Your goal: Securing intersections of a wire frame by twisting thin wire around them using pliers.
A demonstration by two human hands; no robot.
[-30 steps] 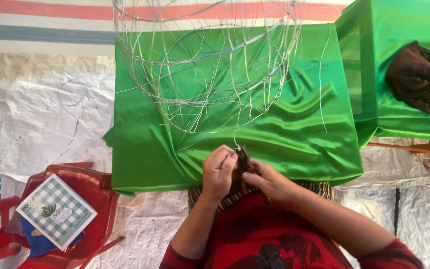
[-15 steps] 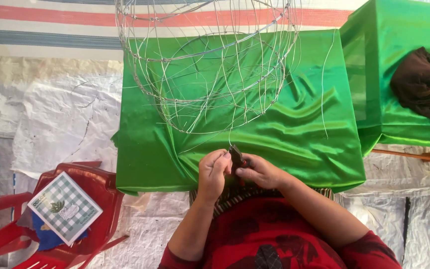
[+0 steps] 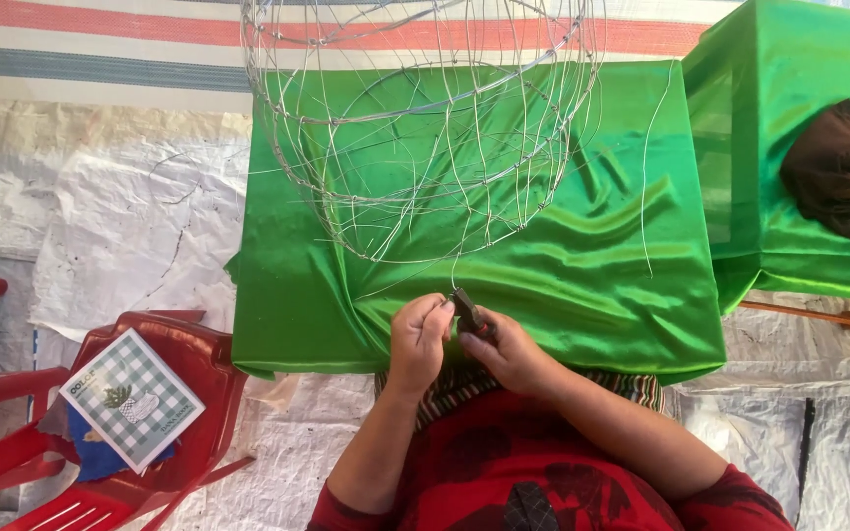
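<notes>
Wire frame (image 3: pixel 425 128), dome-shaped, sits on green cloth-covered table (image 3: pixel 582 295) at 12 o'clock from the hands; its top is cut off by the picture edge. Second green table (image 3: pixel 799 246) at 2 o'clock carries a dark brown cloth bundle (image 3: pixel 838 172). Red plastic chair (image 3: pixel 179 354) at 8 o'clock holds a checked box (image 3: pixel 130 398). Right hand (image 3: pixel 504 349) grips small dark pliers (image 3: pixel 466 310), mostly hidden. Left hand (image 3: pixel 420 334) fingers pinched; thin wire strand between them hard to make out.

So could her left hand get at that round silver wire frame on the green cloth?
Probably yes: the left hand sits just below the round silver wire frame, with only bare green cloth between.
</notes>
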